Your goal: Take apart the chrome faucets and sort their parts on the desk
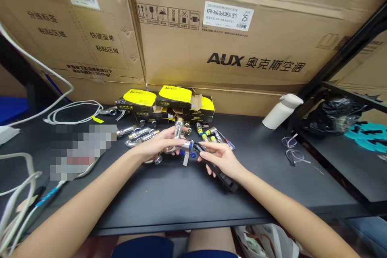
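One left hand (162,142): fingers closed round a curved chrome metal pipe (178,130), frame centre.
Right hand (223,158): fingers gripping a long black handheld tool (225,179), tip beside the pipe.
Yellow-and-black cardboard boxes (174,95): just above centre.

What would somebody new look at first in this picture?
Probably the yellow-and-black boxes at the back of the dark table, in front of huge cardboard boxes. Then, in the middle, the left fingers hold a shiny metal fitting and the right fingers a black tool. A white bottle on the right catches the eye too.
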The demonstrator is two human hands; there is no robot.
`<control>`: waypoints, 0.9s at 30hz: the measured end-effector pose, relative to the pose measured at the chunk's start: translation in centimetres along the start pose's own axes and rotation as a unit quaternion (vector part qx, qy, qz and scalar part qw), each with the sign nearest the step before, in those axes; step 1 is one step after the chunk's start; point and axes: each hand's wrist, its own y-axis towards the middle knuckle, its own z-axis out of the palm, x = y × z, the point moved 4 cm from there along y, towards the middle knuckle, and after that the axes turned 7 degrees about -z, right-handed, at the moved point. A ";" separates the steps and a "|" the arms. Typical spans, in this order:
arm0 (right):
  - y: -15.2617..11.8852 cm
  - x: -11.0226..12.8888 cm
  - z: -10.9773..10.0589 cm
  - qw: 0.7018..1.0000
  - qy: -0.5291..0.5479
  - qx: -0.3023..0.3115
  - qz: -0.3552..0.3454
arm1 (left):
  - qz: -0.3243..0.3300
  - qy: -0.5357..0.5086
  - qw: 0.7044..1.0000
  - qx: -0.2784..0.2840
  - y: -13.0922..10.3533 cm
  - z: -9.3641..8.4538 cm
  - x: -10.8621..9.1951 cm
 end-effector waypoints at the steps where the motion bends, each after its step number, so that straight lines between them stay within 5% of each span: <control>1: 0.0 0.1 0.0 1.000 0.003 -0.002 -0.002 | 0.002 -0.002 1.000 0.002 0.0 0.0 0.0; 22: -1.0 0.5 0.7 0.995 -0.055 -0.059 -0.055 | 0.042 -0.010 0.999 0.011 0.4 0.2 0.1; 27: -1.1 0.6 0.3 0.981 -0.148 -0.079 -0.102 | 0.063 0.032 0.997 -0.017 0.4 0.0 0.3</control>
